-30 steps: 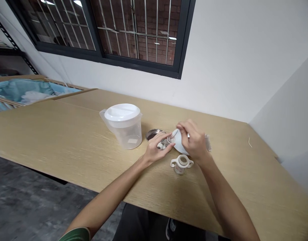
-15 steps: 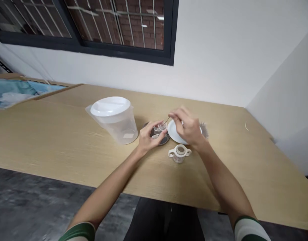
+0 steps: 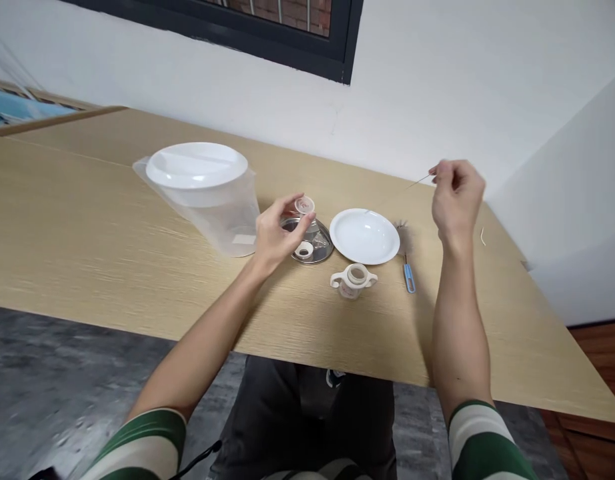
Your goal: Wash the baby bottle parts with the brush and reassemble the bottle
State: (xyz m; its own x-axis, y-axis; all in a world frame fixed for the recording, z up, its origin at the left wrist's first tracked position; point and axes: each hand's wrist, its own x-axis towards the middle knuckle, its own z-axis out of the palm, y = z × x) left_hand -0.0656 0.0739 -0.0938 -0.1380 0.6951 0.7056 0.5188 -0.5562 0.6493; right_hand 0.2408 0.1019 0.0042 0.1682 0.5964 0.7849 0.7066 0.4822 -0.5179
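Observation:
In the head view my left hand [image 3: 280,233] is closed around a small clear round bottle part [image 3: 304,205], held between thumb and fingers above a shiny metal plate [image 3: 326,248]. A white ring-shaped piece [image 3: 303,251] and a clear piece lie on that plate. My right hand [image 3: 457,197] is raised to the right and pinches a thin wire brush [image 3: 418,181], whose faint tip points left over a white bowl [image 3: 365,235]. The bowl stands just right of the metal plate. In front of it is a small two-handled baby bottle [image 3: 352,283], upright, without a lid.
A clear pitcher with a white lid [image 3: 197,167] stands on the left. Right of the bowl lies a bottle brush with a blue handle [image 3: 409,277]. A small bent white strip [image 3: 482,236] is farther right, near the wall. The wooden table's front edge runs before my lap.
My right hand has pulled the wire brush out of the clear round part and swung up to the right. My left hand keeps the part. The view has tilted down.

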